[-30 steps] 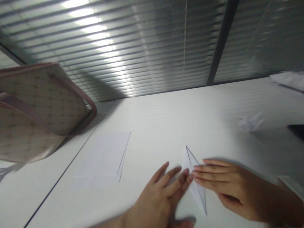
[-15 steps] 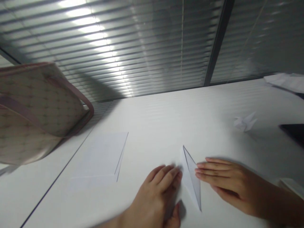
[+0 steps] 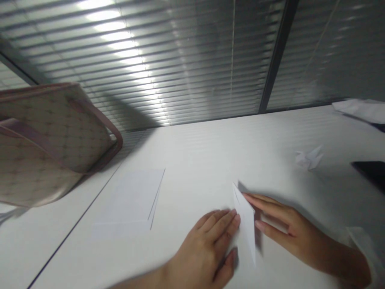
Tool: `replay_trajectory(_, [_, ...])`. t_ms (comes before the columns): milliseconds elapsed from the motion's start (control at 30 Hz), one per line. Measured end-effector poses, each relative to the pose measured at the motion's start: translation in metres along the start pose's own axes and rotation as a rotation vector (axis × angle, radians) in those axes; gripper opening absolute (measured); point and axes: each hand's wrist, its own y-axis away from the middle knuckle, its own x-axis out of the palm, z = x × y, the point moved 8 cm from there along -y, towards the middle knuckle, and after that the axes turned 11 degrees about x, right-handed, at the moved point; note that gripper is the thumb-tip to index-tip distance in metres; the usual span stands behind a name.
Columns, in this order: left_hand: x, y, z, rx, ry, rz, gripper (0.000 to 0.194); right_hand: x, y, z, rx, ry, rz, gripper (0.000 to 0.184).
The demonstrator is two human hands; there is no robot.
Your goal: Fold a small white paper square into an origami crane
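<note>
A narrow piece of folded white paper [image 3: 247,224] stands partly raised on the white table, its point at the top. My left hand [image 3: 207,241] lies on the table at the paper's left side, fingers together, fingertips touching it and thumb apart below. On the other side, my right hand [image 3: 285,222] has its fingers stretched against the back of the raised flap, and the thumb is spread near its right edge. The flap hides part of the right fingertips. Beyond that hand lies a small folded white paper figure [image 3: 309,158].
Stacked sheets of white paper [image 3: 129,196] lie to the left. A patterned bag [image 3: 57,144] with pink handles stands at the far left. On the right are a dark flat object [image 3: 371,172] and crumpled white material [image 3: 359,109]. Window blinds [image 3: 192,60] rise behind the table.
The right part of the folded paper has tilted up and now faces left. My right fingers have moved from its edge to behind it. My left hand has shifted slightly right.
</note>
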Motion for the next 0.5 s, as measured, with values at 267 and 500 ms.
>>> replay_trajectory(267, [-0.001, -0.006, -0.003, 0.06, 0.075, 0.012, 0.033, 0.01, -0.001, 0.016, -0.118, 0.123, 0.041, 0.04])
replay_trajectory(500, [-0.025, 0.009, -0.006, 0.084, -0.101, -0.333, 0.02, 0.004, -0.006, 0.014, -0.141, 0.26, -0.091, 0.03])
